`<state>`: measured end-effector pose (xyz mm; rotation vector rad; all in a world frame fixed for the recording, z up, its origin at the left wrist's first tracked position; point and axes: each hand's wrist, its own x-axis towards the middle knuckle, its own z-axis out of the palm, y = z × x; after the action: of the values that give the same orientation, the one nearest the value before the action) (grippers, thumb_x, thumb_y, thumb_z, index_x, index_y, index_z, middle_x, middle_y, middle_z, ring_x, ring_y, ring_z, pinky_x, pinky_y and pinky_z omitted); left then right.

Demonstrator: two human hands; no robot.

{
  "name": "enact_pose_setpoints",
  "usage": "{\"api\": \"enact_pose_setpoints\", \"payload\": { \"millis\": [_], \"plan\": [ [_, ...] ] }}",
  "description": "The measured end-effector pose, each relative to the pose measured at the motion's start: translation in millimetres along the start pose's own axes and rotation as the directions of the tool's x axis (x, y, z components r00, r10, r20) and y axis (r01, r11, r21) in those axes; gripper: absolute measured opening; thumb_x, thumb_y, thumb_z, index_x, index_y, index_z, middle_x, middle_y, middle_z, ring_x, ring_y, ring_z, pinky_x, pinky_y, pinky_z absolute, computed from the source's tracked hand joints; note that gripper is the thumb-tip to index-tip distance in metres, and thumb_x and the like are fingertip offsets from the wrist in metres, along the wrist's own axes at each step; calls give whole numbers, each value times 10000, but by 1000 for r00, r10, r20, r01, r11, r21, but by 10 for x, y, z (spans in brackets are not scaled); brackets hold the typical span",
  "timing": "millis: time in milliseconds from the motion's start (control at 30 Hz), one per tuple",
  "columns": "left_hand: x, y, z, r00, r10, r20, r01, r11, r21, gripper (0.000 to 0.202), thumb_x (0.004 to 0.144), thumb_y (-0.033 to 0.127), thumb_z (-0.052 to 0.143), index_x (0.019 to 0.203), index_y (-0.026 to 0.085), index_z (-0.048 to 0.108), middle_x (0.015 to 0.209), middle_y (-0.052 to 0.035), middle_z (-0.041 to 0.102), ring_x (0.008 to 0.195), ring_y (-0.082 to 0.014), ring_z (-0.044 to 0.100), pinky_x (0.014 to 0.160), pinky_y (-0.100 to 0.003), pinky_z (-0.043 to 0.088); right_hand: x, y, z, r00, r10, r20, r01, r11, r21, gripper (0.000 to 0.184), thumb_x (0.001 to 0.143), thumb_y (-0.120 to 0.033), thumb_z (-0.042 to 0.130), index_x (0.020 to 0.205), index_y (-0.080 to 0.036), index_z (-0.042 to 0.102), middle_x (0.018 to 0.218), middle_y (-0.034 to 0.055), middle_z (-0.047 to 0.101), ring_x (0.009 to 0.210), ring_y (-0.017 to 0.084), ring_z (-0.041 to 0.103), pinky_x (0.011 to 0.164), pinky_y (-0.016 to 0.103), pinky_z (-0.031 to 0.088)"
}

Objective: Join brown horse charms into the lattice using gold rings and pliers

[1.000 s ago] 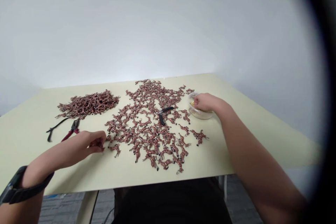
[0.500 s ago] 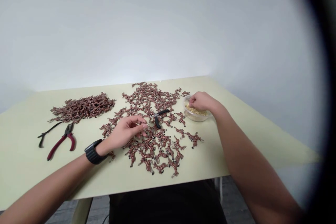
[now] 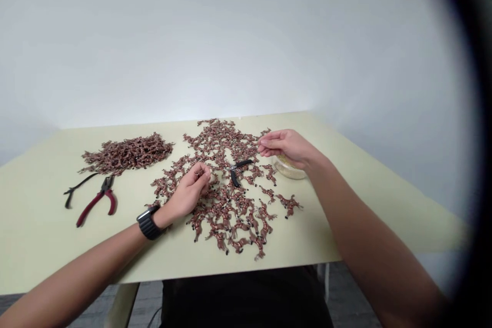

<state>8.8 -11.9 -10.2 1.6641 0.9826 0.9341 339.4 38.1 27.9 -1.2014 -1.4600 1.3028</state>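
My left hand [image 3: 192,188], a dark watch [image 3: 149,222] on its wrist, hovers over the left-middle part of a spread of small brown animal figures [image 3: 234,205]. Its fingers are curled with thumb and forefinger together; what they grip is too small to make out. My right hand [image 3: 286,146] is above and just left of a clear round tub [image 3: 290,171] of tiny gold-coloured pieces, partly covering it. Its fingertips are pinched together, and anything between them is too small to name. Between both hands, small black-handled pliers [image 3: 235,170] lie open on the figures.
A denser heap of brown figures [image 3: 126,154] lies at the back left of the pale yellow table [image 3: 307,236]. In front of it are red-handled pliers [image 3: 96,202] and a thin black-handled tool [image 3: 79,188]. A white wall [image 3: 230,36] rises behind the table.
My right hand has lifted out of the tub and moved left, its fingertips still pinched. My left hand's fingers have curled in more tightly. The view has shifted slightly.
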Motion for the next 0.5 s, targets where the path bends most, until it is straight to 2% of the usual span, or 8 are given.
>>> {"api": "enact_pose_setpoints", "payload": {
  "millis": [100,200,300,367,433,500],
  "plan": [
    [-33,34,0,995,67,-80,-57,991,122,282,990,472,548,892,209,574,656,24,498,557,-119,429,523,-237,356,-35,6,385,986,30,167,-49,992,113,253,905,-299,720,1081,-117,739,1043,134,771,868,165,746,892,328,630],
    [-63,107,-9,984,161,-76,-138,959,247,272,950,466,616,897,202,651,635,23,496,566,-124,413,549,-251,344,-87,67,751,943,69,325,-117,984,131,243,924,-245,696,1135,-125,702,1022,119,780,879,167,755,909,345,626],
    [-77,113,-16,974,216,-61,-181,916,359,273,934,458,642,1018,215,733,587,35,487,535,-124,398,533,-255,319,-148,133,1022,921,72,383,-136,980,144,306,936,-222,686,1227,-135,652,1005,126,787,894,197,769,895,380,636],
    [-78,71,-18,975,217,-37,-184,897,402,289,931,449,650,1070,221,759,616,13,578,545,-132,467,532,-256,346,-183,163,1142,914,79,399,-139,982,125,318,938,-207,685,1246,-139,644,979,120,792,895,208,775,886,394,643],
    [-74,21,-19,978,207,5,-191,892,410,270,933,427,654,1052,220,782,760,-36,717,636,-160,596,592,-267,434,-208,185,1220,914,88,396,-144,983,115,304,947,-188,668,1246,-139,644,943,112,796,890,214,779,875,398,650],
    [-67,-8,-22,979,200,45,-200,889,412,240,938,399,653,1006,222,800,921,-64,782,746,-192,683,679,-289,501,-223,204,1266,919,99,380,-156,980,121,289,955,-172,650,1242,-141,644,920,109,797,882,218,782,864,399,655]
  ]
}}
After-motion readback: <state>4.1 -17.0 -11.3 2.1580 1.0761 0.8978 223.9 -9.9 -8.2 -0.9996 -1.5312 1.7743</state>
